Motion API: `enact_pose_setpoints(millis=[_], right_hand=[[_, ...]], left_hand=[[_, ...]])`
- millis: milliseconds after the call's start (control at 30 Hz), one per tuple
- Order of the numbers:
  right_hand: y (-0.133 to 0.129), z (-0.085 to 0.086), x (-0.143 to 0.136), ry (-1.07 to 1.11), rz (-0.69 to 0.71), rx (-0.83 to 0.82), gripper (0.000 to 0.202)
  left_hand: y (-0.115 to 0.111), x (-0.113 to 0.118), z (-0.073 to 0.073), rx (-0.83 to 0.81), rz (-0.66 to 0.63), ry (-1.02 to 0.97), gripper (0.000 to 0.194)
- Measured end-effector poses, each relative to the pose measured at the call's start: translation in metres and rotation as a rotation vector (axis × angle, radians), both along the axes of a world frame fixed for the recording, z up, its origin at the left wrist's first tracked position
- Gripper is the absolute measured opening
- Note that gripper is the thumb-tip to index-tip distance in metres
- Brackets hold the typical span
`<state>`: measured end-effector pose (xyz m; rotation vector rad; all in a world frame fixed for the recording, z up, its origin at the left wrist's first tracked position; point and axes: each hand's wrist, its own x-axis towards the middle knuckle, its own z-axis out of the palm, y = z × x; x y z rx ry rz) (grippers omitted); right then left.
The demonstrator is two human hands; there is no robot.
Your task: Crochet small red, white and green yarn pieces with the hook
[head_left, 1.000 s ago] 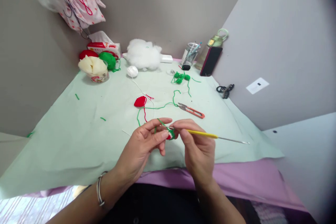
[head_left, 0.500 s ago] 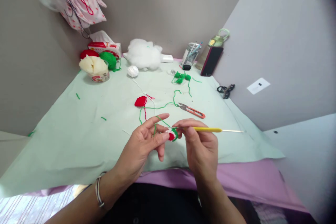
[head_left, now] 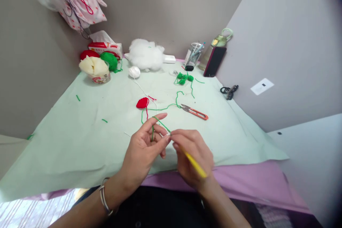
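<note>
Between thumb and fingers, my left hand (head_left: 145, 146) pinches a small crochet piece (head_left: 167, 134), mostly hidden now, with a bit of white showing. Green yarn (head_left: 161, 124) loops over my raised left index finger and runs down to the piece. My right hand (head_left: 193, 155) grips a yellow-handled crochet hook (head_left: 194, 164), its handle slanting toward me. The hook's tip is at the piece, covered by my fingers. Beyond my hands lie a red yarn bundle (head_left: 142, 103) and orange thread snips (head_left: 195, 112).
At the back stand white stuffing (head_left: 146, 55), a white yarn ball (head_left: 134, 72), a cup of pens (head_left: 194, 56), a phone (head_left: 215, 61) and a bottle (head_left: 211, 51). Small green crochet pieces (head_left: 184, 78) lie nearby. A tub (head_left: 100, 77) and green yarn (head_left: 109, 61) sit at left.
My right hand has turned, swinging the hook's handle from pointing right to slanting down toward me. The crochet piece, whose red and green parts showed before, is now mostly covered by my fingers.
</note>
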<state>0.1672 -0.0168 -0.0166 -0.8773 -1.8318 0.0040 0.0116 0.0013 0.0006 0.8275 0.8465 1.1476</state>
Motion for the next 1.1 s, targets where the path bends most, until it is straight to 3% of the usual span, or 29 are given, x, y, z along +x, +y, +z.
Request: enact_pose_setpoints(millis=[100, 200, 300, 400, 500, 600, 667, 800, 967, 1100], right_hand=[[0.001, -0.005, -0.001, -0.019, -0.079, 0.020, 0.032], [0.002, -0.002, -0.002, 0.359, -0.003, -0.171, 0.027], [0.005, 0.003, -0.003, 0.643, 0.124, -0.341, 0.024], [0.007, 0.004, -0.006, 0.566, 0.139, -0.374, 0.022], [0.005, -0.001, -0.006, 0.333, 0.025, -0.229, 0.030], [0.002, -0.004, -0.002, 0.126, -0.036, -0.096, 0.036], [0.003, -0.003, 0.001, 0.229, -0.040, -0.117, 0.033], [0.007, 0.004, 0.002, 0.659, 0.072, -0.362, 0.021], [0.010, 0.005, 0.000, 0.648, 0.135, -0.467, 0.015], [0.012, 0.004, 0.004, 0.804, 0.212, -0.551, 0.017]], left_hand=[[0.002, -0.003, 0.005, -0.159, -0.116, -0.120, 0.062], [0.005, -0.007, 0.009, -0.266, -0.184, -0.209, 0.050], [0.006, -0.006, 0.010, -0.225, -0.168, -0.219, 0.045], [0.004, -0.001, 0.008, -0.171, -0.144, -0.172, 0.047], [0.003, 0.002, 0.005, -0.171, -0.102, -0.151, 0.051], [0.006, 0.000, 0.004, -0.246, -0.182, -0.219, 0.044], [0.009, -0.002, 0.005, -0.297, -0.202, -0.262, 0.038], [0.011, -0.004, 0.008, -0.266, -0.139, -0.239, 0.032], [0.006, 0.001, 0.009, -0.148, -0.117, -0.146, 0.031], [0.006, 0.000, 0.009, -0.143, -0.123, -0.124, 0.034]])
